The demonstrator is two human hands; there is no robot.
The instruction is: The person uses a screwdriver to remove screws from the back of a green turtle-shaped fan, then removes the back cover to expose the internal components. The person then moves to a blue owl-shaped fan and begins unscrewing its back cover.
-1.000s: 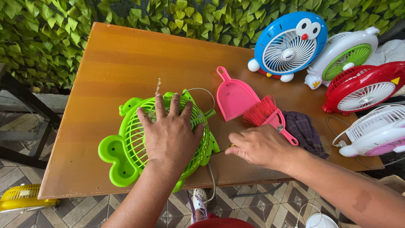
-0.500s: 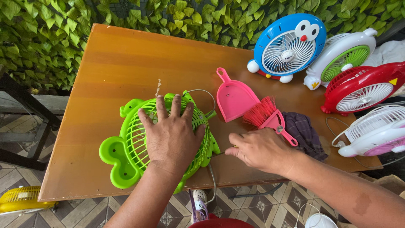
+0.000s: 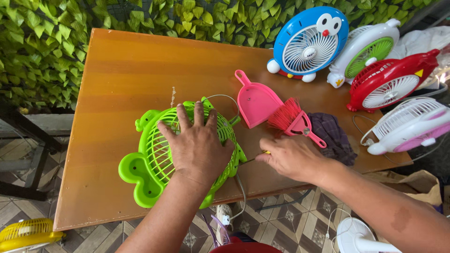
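Your left hand point(image 3: 199, 145) lies flat and open on the green fan point(image 3: 180, 152), with the fingers spread wide over its round grill. The fan is shiny plastic, shaped like a frog with bumpy feet, and its grill is made of thin bars. It lies face down in the lower middle of the frame, near the front edge of the wooden table point(image 3: 126, 79). A thin grey cord curls out from under it.

Your right hand point(image 3: 293, 157) is closed around a thin screwdriver point(image 3: 255, 157). Only a bit of its yellow handle and its dark metal tip show. The tip points at the side of the green fan.

Just above your right hand lies a small pink brush point(image 3: 295, 122) with red bristles that look stiff. Next to it, a smooth pink dustpan point(image 3: 255, 100) lies flat. A dark checked cloth point(image 3: 333, 136), soft and crumpled, sits right of the brush.

In the upper right of the frame stand more plastic fans: a round blue fan point(image 3: 309, 42) with a cartoon face, a white and green fan point(image 3: 365, 49), a red fan point(image 3: 389, 82), and a white and pink fan point(image 3: 408, 124) at the right edge. The table is smooth and orange-brown. Behind it, along the top, is a wall of green leaves point(image 3: 42, 51). A yellow fan point(image 3: 28, 234) lies on the tiled floor at lower left.
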